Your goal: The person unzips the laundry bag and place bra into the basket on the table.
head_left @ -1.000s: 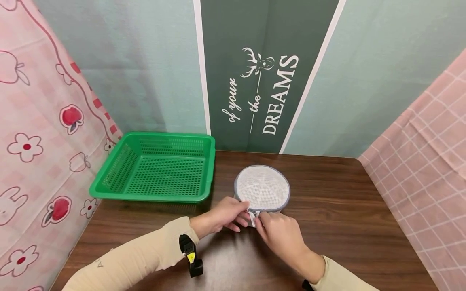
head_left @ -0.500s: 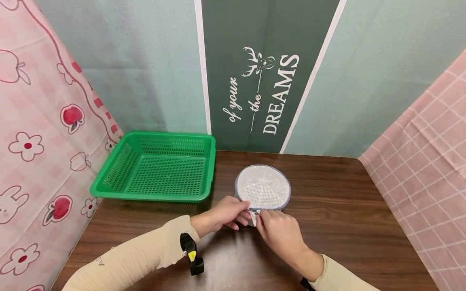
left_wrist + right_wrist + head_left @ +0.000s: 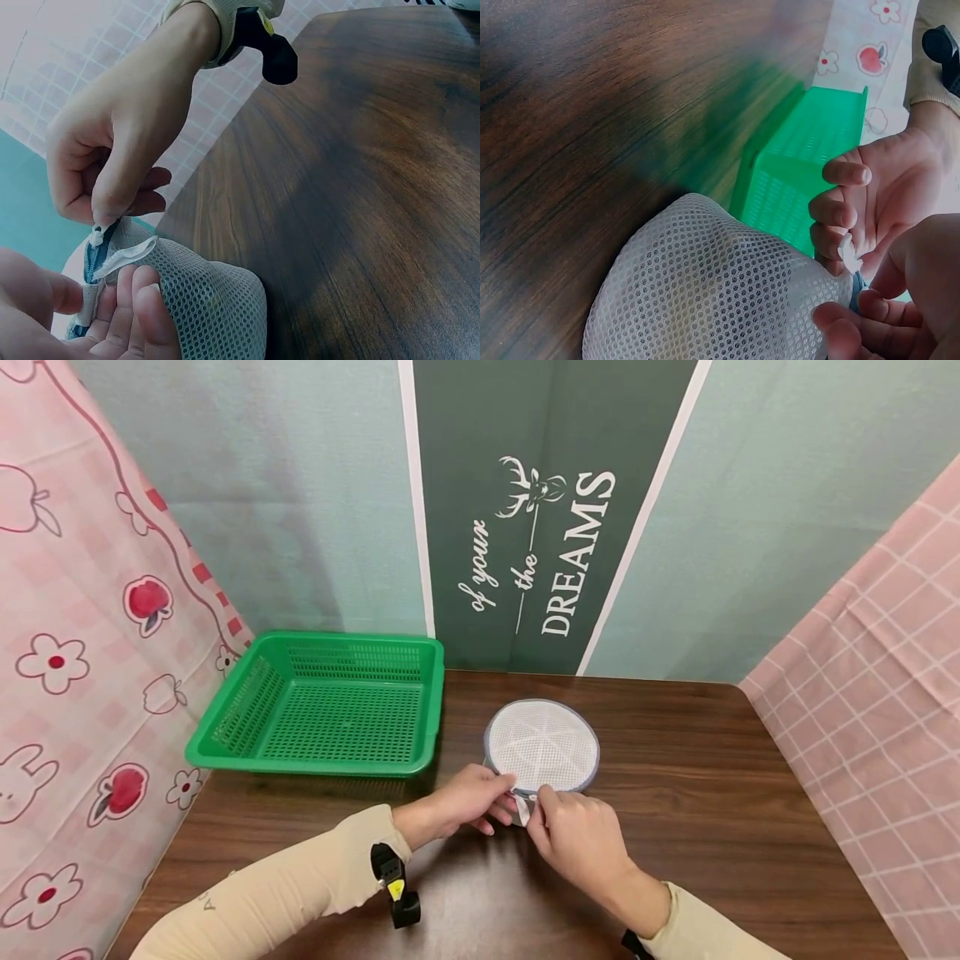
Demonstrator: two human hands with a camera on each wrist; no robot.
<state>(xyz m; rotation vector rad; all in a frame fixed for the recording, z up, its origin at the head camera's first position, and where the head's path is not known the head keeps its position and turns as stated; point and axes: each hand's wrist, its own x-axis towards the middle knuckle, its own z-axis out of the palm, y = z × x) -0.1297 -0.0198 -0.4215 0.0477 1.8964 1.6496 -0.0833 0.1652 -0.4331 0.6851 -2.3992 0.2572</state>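
Soft, even light fills the room here, brightening the mesh bag (image 3: 542, 745) and leaving a pale sheen on the near bench (image 3: 480, 902). By the left wrist it's dimmer, a broad shadow darkening the bench; by the right, the basket (image 3: 810, 135) casts a hazy green reflection.

We see the right hand (image 3: 120, 127) pinching one end of a blue zipper (image 3: 94, 259), while the left hand (image 3: 37, 322) holds the zipper's other stretch at the edge of a pale mesh bag (image 3: 217, 307). A white ribbon (image 3: 127, 257) sticks out between the two hands. Beside the bag we see the dark wooden desk (image 3: 352, 165), and behind the right hand a gridded cloth (image 3: 90, 52). A black camera (image 3: 279, 60) sits at the right wrist.
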